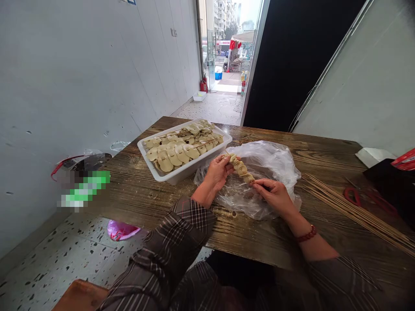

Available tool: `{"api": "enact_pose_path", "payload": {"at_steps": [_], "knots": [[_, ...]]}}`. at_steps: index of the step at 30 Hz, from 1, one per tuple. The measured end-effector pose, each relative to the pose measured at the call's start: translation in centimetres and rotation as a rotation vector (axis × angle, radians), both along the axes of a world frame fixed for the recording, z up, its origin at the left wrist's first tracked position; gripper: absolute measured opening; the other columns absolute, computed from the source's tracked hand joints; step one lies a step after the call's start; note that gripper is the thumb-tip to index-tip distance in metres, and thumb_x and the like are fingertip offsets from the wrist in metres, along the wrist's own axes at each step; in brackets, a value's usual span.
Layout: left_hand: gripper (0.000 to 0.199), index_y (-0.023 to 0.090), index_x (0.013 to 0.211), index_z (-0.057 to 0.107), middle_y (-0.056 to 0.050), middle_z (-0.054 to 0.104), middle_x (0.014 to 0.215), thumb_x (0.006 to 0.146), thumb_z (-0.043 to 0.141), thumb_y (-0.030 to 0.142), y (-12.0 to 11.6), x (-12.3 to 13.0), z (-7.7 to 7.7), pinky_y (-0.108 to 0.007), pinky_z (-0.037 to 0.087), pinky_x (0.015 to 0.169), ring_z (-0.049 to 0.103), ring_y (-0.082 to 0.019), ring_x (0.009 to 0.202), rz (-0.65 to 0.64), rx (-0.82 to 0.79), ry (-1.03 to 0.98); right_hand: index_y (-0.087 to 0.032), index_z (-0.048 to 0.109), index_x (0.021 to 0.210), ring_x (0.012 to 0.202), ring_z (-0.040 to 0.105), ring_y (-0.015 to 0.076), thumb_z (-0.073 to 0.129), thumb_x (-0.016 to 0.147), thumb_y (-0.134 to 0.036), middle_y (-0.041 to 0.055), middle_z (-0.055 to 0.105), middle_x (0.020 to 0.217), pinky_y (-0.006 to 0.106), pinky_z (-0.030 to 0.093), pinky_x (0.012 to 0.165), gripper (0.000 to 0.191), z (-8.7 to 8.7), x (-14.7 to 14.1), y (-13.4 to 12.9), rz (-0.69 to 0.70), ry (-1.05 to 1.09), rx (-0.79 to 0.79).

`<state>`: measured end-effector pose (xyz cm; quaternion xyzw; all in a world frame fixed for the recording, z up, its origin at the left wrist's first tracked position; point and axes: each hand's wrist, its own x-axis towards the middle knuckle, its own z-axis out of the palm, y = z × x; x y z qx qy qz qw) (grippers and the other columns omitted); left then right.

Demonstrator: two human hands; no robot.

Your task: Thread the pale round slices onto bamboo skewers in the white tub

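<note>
Between my hands is a skewer of pale yellow, round slices [241, 168], overlapping along the stick and slanting down to the right. My left hand [218, 173] is closed around its upper left end. At the lower right end, the fingertips of my right hand [274, 195] pinch the stick. A crumpled clear plastic bag [269, 160] lies on the table beneath the skewer. Left of it, a white plastic tray [181, 172] holds many similar skewered slices [181, 149], piled in overlapping rows.
A bundle of thin bamboo sticks [353, 207] lies on the wooden table [139, 190] at the right. Red-handled scissors [352, 196] and a black box [385, 181] are beside them. A pink bag [121, 230] is below the table's left edge. A doorway opens beyond.
</note>
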<state>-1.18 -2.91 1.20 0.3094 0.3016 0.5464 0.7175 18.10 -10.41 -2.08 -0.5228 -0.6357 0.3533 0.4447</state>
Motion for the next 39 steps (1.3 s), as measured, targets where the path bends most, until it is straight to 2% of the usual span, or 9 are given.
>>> {"api": "enact_pose_path", "payload": {"at_steps": [5, 10, 14, 17, 21, 24, 28, 31, 39], "knots": [[0.015, 0.012, 0.094, 0.062, -0.013, 0.075, 0.092, 0.086, 0.065, 0.025, -0.1, -0.3, 0.5, -0.031, 0.058, 0.079, 0.073, -0.019, 0.083, -0.052, 0.019, -0.022, -0.016, 0.077, 0.097, 0.054, 0.056, 0.0135, 0.067, 0.079, -0.048, 0.0063, 0.074, 0.078, 0.028, 0.045, 0.051, 0.038, 0.1, 0.2, -0.1, 0.031, 0.047, -0.115], [0.016, 0.013, 0.091, 0.060, -0.010, 0.075, 0.088, 0.082, 0.071, 0.021, -0.1, -0.4, 0.4, -0.032, 0.057, 0.080, 0.073, -0.019, 0.081, -0.013, 0.032, 0.029, -0.020, 0.078, 0.086, 0.076, 0.066, 0.0199, 0.067, 0.080, -0.039, 0.0068, 0.076, 0.085, 0.033, 0.051, 0.071, 0.024, 0.5, 0.6, 0.0, 0.091, -0.113, 0.041], [0.019, 0.013, 0.092, 0.060, -0.009, 0.074, 0.087, 0.082, 0.072, 0.025, 0.0, -0.4, 0.2, -0.028, 0.057, 0.074, 0.073, -0.017, 0.076, -0.017, 0.034, 0.044, -0.020, 0.077, 0.083, 0.076, 0.066, 0.0198, 0.066, 0.081, -0.040, 0.0065, 0.076, 0.084, 0.033, 0.051, 0.072, 0.023, 0.4, 0.8, 0.1, 0.103, -0.136, 0.039], [0.025, 0.015, 0.097, 0.060, -0.007, 0.073, 0.090, 0.082, 0.073, 0.030, -0.1, -0.3, 0.2, -0.026, 0.056, 0.068, 0.071, -0.015, 0.072, -0.007, 0.036, 0.059, -0.018, 0.078, 0.086, 0.071, 0.064, 0.0184, 0.069, 0.078, -0.046, 0.0071, 0.075, 0.084, 0.030, 0.049, 0.064, 0.030, 0.2, 0.7, 0.2, 0.057, -0.044, -0.012], [0.031, 0.014, 0.096, 0.060, -0.006, 0.071, 0.088, 0.080, 0.075, 0.035, -0.4, 0.1, 0.0, -0.026, 0.055, 0.066, 0.070, -0.014, 0.068, -0.060, 0.052, 0.112, -0.015, 0.075, 0.086, 0.046, 0.045, 0.0100, 0.073, 0.071, -0.058, 0.0011, 0.063, 0.058, 0.025, 0.034, 0.043, 0.045, 0.5, -0.6, 0.4, -0.048, 0.161, -0.155], [0.033, 0.014, 0.092, 0.058, -0.005, 0.070, 0.083, 0.077, 0.077, 0.036, -1.3, 0.2, -0.3, -0.026, 0.055, 0.063, 0.069, -0.014, 0.064, -0.106, 0.095, 0.228, -0.016, 0.073, 0.082, 0.043, 0.043, 0.0096, 0.077, 0.064, -0.062, -0.0023, 0.055, 0.050, 0.025, 0.034, 0.042, 0.050, 1.3, -2.1, 0.8, -0.107, 0.299, -0.151], [0.039, 0.015, 0.091, 0.058, -0.003, 0.069, 0.072, 0.070, 0.081, 0.038, -3.4, -0.2, -0.1, -0.024, 0.052, 0.055, 0.067, -0.015, 0.057, -0.209, 0.230, 0.441, -0.017, 0.072, 0.080, 0.048, 0.049, 0.0119, 0.079, 0.061, -0.058, -0.0012, 0.059, 0.053, 0.026, 0.038, 0.044, 0.046, 2.9, -3.9, 1.4, -0.133, 0.400, -0.140], [0.037, 0.016, 0.086, 0.057, -0.004, 0.068, 0.066, 0.071, 0.079, 0.042, -5.2, -0.9, 0.4, -0.025, 0.051, 0.053, 0.065, -0.015, 0.053, -0.287, 0.270, 0.476, -0.018, 0.072, 0.077, 0.048, 0.048, 0.0107, 0.081, 0.059, -0.055, -0.0023, 0.058, 0.054, 0.025, 0.038, 0.046, 0.042, 3.9, -5.5, 1.7, -0.136, 0.494, -0.136], [0.027, 0.016, 0.070, 0.058, 0.000, 0.059, 0.050, 0.078, 0.069, 0.040, -7.0, -3.4, 2.3, -0.020, 0.036, 0.044, 0.048, -0.008, 0.040, -0.049, 0.386, 0.642, -0.018, 0.068, 0.066, 0.052, 0.046, 0.0088, 0.082, 0.057, -0.050, -0.0038, 0.056, 0.056, 0.025, 0.038, 0.052, 0.036, 5.5, -10.5, 2.0, -0.088, 0.688, -0.092]]}}
